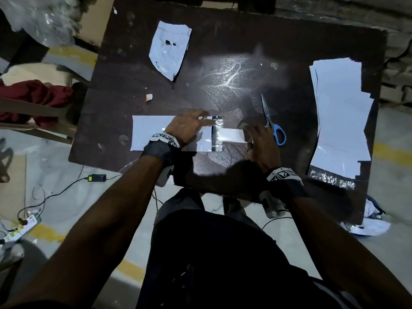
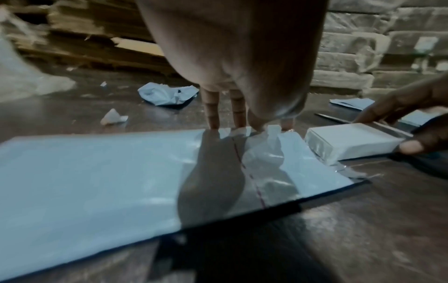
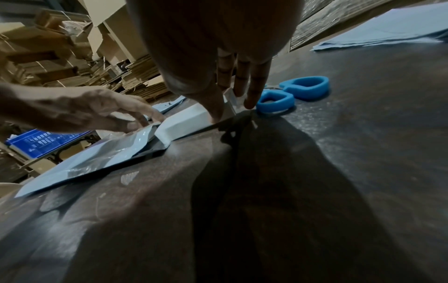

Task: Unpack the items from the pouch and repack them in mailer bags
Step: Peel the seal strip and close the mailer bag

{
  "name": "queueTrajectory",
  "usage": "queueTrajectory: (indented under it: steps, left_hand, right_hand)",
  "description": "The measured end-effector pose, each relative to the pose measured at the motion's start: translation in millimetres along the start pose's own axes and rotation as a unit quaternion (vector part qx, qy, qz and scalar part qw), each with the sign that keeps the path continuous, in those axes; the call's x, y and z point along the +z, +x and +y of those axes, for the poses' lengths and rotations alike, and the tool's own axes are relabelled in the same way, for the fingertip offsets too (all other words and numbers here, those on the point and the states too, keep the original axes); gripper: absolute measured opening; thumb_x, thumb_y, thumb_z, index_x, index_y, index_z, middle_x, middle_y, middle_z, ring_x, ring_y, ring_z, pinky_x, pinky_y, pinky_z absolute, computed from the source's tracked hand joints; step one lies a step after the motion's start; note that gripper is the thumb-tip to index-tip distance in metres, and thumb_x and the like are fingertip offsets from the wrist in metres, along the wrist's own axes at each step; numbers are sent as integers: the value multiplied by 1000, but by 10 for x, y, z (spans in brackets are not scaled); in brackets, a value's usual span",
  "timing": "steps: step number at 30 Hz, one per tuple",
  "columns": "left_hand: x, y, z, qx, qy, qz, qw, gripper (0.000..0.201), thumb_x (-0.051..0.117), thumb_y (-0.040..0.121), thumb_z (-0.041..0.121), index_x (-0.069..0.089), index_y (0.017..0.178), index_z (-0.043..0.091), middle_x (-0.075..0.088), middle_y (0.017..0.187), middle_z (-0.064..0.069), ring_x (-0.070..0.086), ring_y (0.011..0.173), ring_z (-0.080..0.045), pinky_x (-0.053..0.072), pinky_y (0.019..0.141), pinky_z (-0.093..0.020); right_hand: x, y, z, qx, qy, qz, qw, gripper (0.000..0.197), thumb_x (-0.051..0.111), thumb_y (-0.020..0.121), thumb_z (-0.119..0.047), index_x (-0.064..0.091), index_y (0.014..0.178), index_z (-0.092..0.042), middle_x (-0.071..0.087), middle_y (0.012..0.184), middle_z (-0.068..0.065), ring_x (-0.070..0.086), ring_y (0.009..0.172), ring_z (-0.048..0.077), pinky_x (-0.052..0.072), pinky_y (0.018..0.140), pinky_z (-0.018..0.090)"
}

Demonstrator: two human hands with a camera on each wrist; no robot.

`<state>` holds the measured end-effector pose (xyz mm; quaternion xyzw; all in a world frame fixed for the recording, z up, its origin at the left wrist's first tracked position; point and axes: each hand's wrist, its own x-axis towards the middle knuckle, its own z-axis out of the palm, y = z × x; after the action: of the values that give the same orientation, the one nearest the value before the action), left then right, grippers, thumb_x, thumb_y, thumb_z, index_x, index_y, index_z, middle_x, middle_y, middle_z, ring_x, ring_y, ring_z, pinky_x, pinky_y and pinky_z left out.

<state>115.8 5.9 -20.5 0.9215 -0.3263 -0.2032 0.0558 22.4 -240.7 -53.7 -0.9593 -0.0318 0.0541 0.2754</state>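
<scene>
White box (image 1: 229,135) at mailer bag (image 1: 151,132) mouth

Bare dark wooden tabletop (image 1: 234,70) lies open in the middle, past the hands. Blue-handled steel scissors (image 1: 273,126) lie just right of the right hand (image 1: 260,141), the stack of white mailer bags (image 1: 341,117) beyond. A crumpled white plastic pouch (image 1: 169,49) blocks the far left.

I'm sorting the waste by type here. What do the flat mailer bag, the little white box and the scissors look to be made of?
Mailer bag: thin glossy plastic film, judging by its wrinkles and sheen near the mouth.
White box: probably matte cardboard, with crisp folded edges; it may be film-wrapped.
Scissors: shiny metal blades, blue handles, apparently moulded plastic.
</scene>
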Motion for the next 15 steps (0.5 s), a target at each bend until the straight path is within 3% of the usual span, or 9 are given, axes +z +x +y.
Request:
queueTrajectory:
  steps: [4,6,11,15]
  left_hand:
    - [-185,132,11,58,103,-76,990,57,49,92,12,43,143,37,34,150,-3,44,128,-28,47,98,-46]
    - [-234,168,26,69,132,-89,985,52,48,94,14,47,140,38,32,150,0,41,128,-25,49,96,-45]
    - [-267,239,33,82,115,-38,989,30,51,93,13,62,119,24,48,124,-4,49,111,-25,49,76,-41]
    - [-291,235,-24,107,90,-10,990,24,52,90,11,64,109,21,52,117,-7,52,106,-28,46,69,-37]
  right_hand:
    - [6,-48,-32,-1,3,6,1000,60,60,61,8,59,119,-6,59,112,16,53,98,41,50,75,46]
    - [18,-58,-48,-1,2,8,1000,61,60,60,9,59,119,-6,59,115,15,52,98,40,49,77,44]
    - [10,-28,-133,0,2,20,1000,61,61,56,11,60,115,-3,60,109,17,51,94,38,45,76,41]
    - [97,51,-149,-9,4,-3,1000,62,56,55,1,58,116,-4,60,110,18,53,92,38,48,76,44]
